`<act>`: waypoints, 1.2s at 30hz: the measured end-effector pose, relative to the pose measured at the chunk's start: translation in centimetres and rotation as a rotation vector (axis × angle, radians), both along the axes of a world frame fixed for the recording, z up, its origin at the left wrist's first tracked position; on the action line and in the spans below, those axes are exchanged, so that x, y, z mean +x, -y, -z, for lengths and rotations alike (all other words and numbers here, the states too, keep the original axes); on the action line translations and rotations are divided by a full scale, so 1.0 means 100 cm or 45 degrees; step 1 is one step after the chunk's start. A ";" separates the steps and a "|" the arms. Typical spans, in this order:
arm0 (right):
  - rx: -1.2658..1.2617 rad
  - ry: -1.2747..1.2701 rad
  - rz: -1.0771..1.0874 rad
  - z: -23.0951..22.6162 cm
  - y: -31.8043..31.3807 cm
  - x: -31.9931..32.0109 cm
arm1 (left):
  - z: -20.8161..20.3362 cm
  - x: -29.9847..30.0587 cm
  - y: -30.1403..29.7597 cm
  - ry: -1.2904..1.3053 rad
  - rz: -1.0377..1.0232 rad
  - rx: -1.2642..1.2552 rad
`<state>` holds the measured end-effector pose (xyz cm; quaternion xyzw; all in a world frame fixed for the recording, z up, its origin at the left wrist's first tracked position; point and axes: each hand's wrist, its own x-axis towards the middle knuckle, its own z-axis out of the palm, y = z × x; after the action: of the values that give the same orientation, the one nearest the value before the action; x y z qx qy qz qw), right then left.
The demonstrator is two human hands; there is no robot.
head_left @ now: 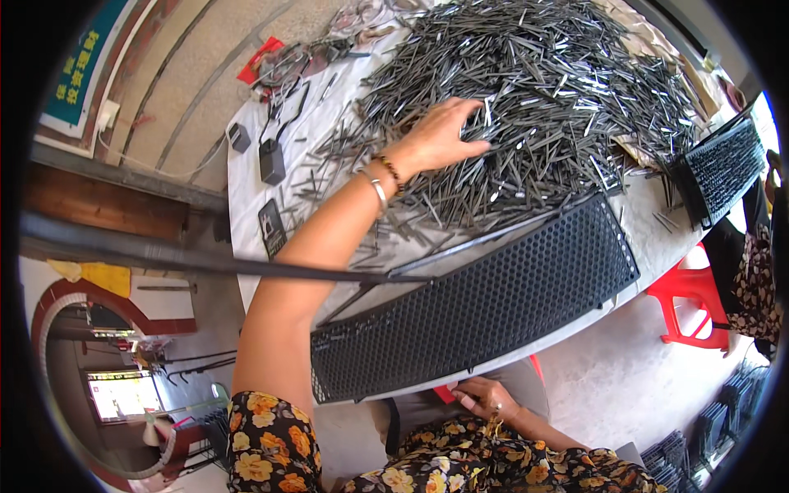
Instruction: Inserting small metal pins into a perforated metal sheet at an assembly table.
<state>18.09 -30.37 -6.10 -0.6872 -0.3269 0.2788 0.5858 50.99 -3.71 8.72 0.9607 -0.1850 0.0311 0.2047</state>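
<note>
I am stretching my left hand (pixel 438 140) over the heaped strips (pixel 542 90), thumb and fingers spread apart. My right hand (pixel 491 400) is lying low by my lap; I can't tell whether it is gripping anything. Far left, a sign (pixel 89 62) is showing; the counter (pixel 657 238) is carrying the strips and a grid (pixel 477 296); rightward, a stool (pixel 682 287) is standing.

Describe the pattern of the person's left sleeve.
Yellow and orange flowers on black; the left sleeve shows best in the head view.
</note>
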 end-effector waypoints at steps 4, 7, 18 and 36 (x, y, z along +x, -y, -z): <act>-0.032 -0.085 0.039 -0.009 -0.001 0.009 | 0.010 0.042 0.043 -0.093 0.071 0.024; -0.098 -0.152 -0.003 -0.006 0.001 0.012 | 0.020 0.060 0.075 -0.202 -0.006 0.192; -0.187 -0.207 0.012 0.013 0.001 0.008 | 0.049 0.081 0.098 -0.216 -0.104 0.356; -0.029 -0.370 0.079 -0.003 -0.004 0.024 | 0.050 0.090 0.108 -0.012 0.055 0.425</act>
<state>20.48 -29.96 -5.75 -0.6561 -0.2141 0.3607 0.6274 60.04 -14.54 3.71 0.9773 -0.2072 -0.0090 0.0439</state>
